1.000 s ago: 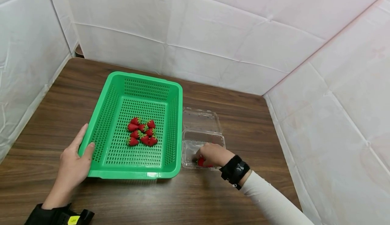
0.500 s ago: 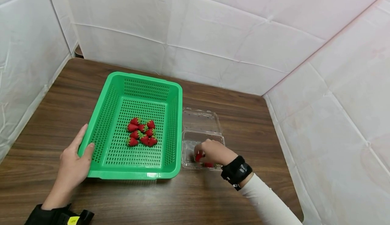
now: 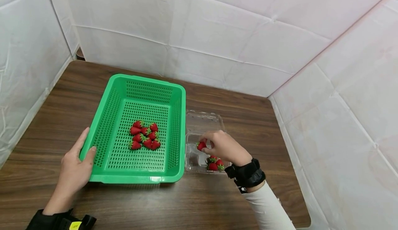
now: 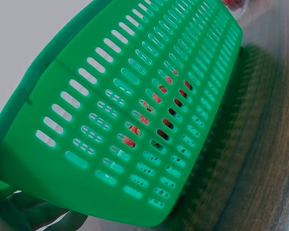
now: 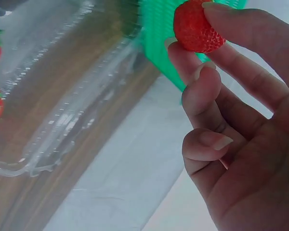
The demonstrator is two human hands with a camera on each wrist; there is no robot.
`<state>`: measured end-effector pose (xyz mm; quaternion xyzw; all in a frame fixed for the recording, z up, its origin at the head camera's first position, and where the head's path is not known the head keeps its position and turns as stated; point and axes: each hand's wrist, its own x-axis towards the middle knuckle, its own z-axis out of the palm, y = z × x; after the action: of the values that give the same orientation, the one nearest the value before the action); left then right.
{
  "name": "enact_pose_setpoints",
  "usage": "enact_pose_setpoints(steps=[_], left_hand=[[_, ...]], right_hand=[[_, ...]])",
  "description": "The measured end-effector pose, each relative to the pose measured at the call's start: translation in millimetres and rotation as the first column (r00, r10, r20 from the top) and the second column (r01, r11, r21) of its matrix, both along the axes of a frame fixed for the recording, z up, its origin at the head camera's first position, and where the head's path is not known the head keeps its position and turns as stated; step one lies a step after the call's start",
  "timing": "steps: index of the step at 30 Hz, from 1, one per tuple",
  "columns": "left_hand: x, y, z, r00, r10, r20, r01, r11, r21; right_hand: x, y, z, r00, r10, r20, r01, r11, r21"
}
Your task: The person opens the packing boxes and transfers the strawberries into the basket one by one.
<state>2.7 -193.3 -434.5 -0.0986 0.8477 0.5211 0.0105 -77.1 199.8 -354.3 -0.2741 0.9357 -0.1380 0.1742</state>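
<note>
Strawberry (image 3: 201, 145) pinched in right hand (image 3: 221, 146)

A dark wood-grain table (image 3: 236, 119) is seen, enclosed at the rear and on both sides by white sheeted panels (image 3: 217, 26) — creased, with visible seams. A dark gap (image 3: 79, 53) is noted at the far left corner, between two panels.
</note>
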Motion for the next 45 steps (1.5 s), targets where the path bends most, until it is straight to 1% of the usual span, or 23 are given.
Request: enact_pose_setpoints(steps=[3,12,20,27,31,36,41,45], left_hand=[[0.5,-0.1,-1.0,1.0,-0.001,0.0,0.001,1.0,-0.001],[-0.1,-0.5,-0.3,1.0,-0.005,0.002,0.005,1.0,0.012],[0.7,-0.5,0.3,1.0,-0.006,0.003,0.006,1.0,0.009],[1.1,0.2,0.1,1.0,-0.007,0.006,0.007,1.0,0.011],[1.3,0.5,0.3,1.0,-0.004,-0.004,0.004,1.0,0.015],[0.8,0.5,0.9,1.0,0.0,-0.008,0.0,1.0,0.01],[1.0,0.5,-0.6,1.0,-0.002,0.0,0.002,1.0,0.015],[0.3,0.3,-0.5,1.0,0.0,-0.001,0.0,1.0,0.0]], right_hand=[[0.2,-1.6,5.2,1.0,0.006,-0.018,-0.007,1.0,-0.018],[-3.7,-10.4,10.2,0.998,0.043,-0.056,-0.045,0.998,-0.047],[-15.7,-31.4,15.4,0.993,0.088,-0.075,-0.092,0.995,-0.049],[-28.1,-56.1,19.2,0.984,0.155,-0.085,-0.159,0.986,-0.039],[-36.2,-71.3,20.9,0.982,0.179,-0.063,-0.18,0.984,-0.009],[-47.3,-92.3,24.4,0.978,0.206,-0.035,-0.203,0.977,0.058],[-58.7,-113.2,25.6,0.963,0.268,-0.035,-0.265,0.961,0.079],[-67.4,-129.2,21.8,0.958,0.286,-0.031,-0.281,0.953,0.116]])
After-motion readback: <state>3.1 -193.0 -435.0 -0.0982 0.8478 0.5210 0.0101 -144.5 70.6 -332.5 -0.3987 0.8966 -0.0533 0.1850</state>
